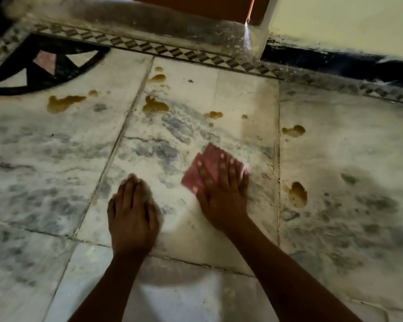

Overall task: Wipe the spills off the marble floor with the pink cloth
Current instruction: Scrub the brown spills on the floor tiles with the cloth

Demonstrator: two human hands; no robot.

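My right hand [221, 191] lies flat, fingers spread, pressing the folded pink cloth [207, 162] onto the marble floor [44, 145]. My left hand [132, 212] rests palm down on the bare marble to its left, fingers together, holding nothing. Brown spills dot the floor beyond and beside the cloth: one puddle [155, 105] straight ahead, one [63, 103] far left, small ones [213, 115] just past the cloth, and two at the right [293, 130] [298, 194].
A patterned tile border [163, 48] runs along the far edge below a raised stone step [126, 17]. A black inlaid arc design [42, 66] sits at the far left. A pale wall with a black skirting [323, 59] stands at the far right.
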